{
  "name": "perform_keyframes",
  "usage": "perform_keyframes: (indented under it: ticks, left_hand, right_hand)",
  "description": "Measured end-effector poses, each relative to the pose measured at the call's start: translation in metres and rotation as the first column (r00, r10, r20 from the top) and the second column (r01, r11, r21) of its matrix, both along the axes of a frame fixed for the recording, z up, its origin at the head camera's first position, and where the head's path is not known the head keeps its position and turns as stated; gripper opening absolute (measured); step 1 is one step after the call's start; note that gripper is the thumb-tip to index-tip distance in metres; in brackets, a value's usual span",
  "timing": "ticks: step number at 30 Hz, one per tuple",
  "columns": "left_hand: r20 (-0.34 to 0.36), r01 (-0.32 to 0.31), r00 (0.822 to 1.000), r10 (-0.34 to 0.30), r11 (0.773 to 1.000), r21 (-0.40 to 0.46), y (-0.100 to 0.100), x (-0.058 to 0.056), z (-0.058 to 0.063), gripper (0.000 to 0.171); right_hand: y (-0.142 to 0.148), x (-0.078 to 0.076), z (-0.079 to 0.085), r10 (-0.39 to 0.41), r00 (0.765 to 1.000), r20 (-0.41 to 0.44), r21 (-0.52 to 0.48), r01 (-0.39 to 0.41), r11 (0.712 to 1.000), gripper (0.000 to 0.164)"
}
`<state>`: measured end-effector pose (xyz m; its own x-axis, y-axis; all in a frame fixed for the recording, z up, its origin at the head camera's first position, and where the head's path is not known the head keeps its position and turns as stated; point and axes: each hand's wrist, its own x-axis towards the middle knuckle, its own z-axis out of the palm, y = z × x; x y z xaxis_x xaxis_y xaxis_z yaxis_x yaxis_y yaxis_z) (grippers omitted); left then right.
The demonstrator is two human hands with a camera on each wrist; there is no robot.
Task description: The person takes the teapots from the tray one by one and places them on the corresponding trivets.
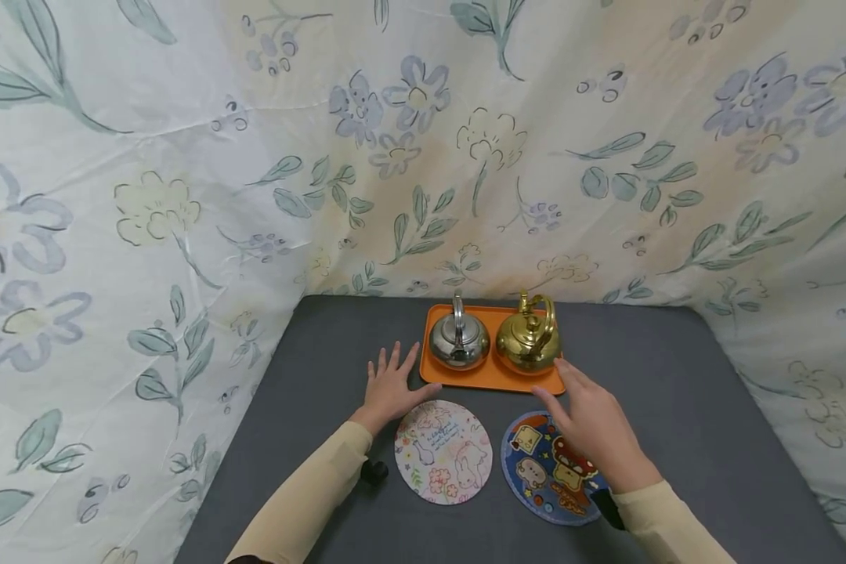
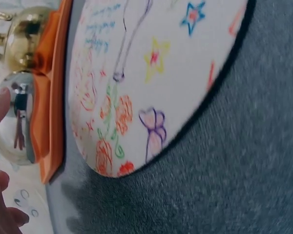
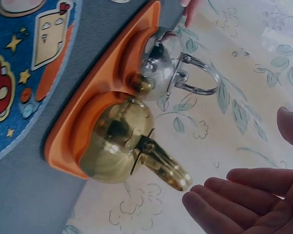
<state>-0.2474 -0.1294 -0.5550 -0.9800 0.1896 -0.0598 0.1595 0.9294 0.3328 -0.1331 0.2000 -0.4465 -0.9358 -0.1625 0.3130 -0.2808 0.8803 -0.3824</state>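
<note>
Side by side on an orange tray (image 1: 489, 380) stand a silver teapot (image 1: 454, 347) and a gold teapot (image 1: 525, 345), both with raised handles. My left hand (image 1: 389, 393), fingers spread, is at the left end of the tray, its thumb near the tray's front corner. At the right end, my right hand (image 1: 598, 415) reaches over the blue mat with thumb and fingers apart, fingertips close to the gold teapot. In the right wrist view the fingers (image 3: 234, 200) look nearly straight, and nothing lies in the palm. Neither hand holds anything.
In front of the tray lie a round white mat (image 1: 444, 454) with a rabbit drawing and a round blue mat (image 1: 546, 489) with cartoon figures, partly hidden by the right hand. The dark grey table (image 1: 691, 407) meets a floral cloth (image 1: 423, 196) at the back and sides.
</note>
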Motion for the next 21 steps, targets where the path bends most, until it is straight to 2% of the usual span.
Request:
perform_keyframes:
  ticks: [6, 11, 15, 21]
  left_hand:
    - [-0.012, -0.009, 1.0, 0.009, 1.0, 0.03, -0.005, -0.003, -0.006, 0.11]
    - [0.007, 0.002, 1.0, -0.002, 1.0, 0.009, -0.001, -0.008, -0.012, 0.111]
    - [0.01, -0.005, 1.0, 0.005, 1.0, -0.005, 0.002, -0.013, -0.013, 0.107]
    - [0.027, 0.009, 1.0, -0.009, 1.0, -0.009, 0.002, -0.017, -0.015, 0.102]
  right_hand:
    - [-0.017, -0.001, 0.005, 0.012, 1.0, 0.004, -0.007, -0.012, 1.0, 0.069]
    - [-0.025, -0.004, 0.009, 0.002, 1.0, -0.001, -0.024, -0.002, 1.0, 0.069]
    - [-0.029, -0.009, 0.013, -0.008, 1.0, -0.017, -0.044, 0.007, 0.999, 0.071]
    - [-0.037, -0.022, 0.014, -0.003, 1.0, 0.003, -0.092, 0.003, 0.996, 0.07]
